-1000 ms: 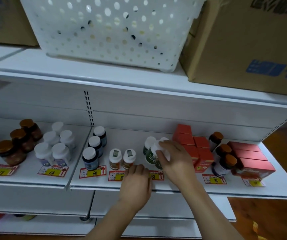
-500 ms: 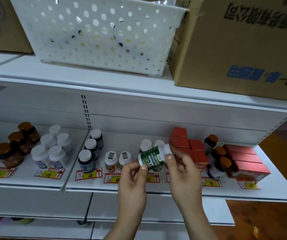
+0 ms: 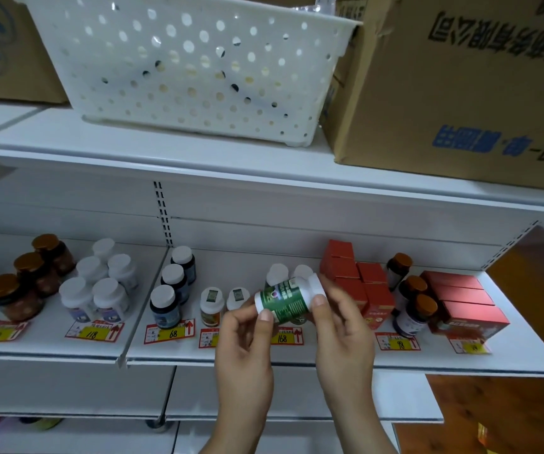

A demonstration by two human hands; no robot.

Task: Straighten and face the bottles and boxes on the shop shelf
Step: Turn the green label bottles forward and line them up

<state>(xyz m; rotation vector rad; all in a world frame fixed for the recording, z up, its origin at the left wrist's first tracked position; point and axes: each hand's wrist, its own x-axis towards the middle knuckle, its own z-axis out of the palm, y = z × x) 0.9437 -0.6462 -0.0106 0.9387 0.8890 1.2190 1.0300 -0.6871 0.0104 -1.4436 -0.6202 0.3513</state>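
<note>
**A:** What does the head view show of the two hands?

**B:** Both hold one green-labelled bottle (image 3: pixel 286 300) in front of the shelf (image 3: pixel 329 358), lifted off it and lying nearly on its side. The left hand (image 3: pixel 244 352) pinches the base end between thumb and fingertips; the right hand (image 3: pixel 342 332) grips the white cap end, thumb across the front. The cap points up and toward the right hand.

**A:** And what sits around the hands?

**B:** Just behind the held bottle stand two white-capped bottles (image 3: pixel 277 273) of what looks like the same kind, partly hidden by it. Beyond the left hand are two small yellow-labelled bottles (image 3: pixel 211 304), then a row of three dark blue bottles (image 3: pixel 172 283). Farther out on that side stand five white bottles (image 3: pixel 100 283) and three amber jars (image 3: pixel 31 273).

**A:** On the other side?

**B:** Red boxes (image 3: pixel 356 280) stand just past the right hand, then brown-capped bottles (image 3: pixel 411 296), then flat red boxes (image 3: pixel 460 299) stacked near the shelf end. Price tags (image 3: pixel 285 337) lie along the front edge beneath the hands.

**A:** Above?

**B:** A white perforated basket (image 3: pixel 192 67) and a cardboard carton (image 3: pixel 460 86) rest on the upper shelf.
</note>
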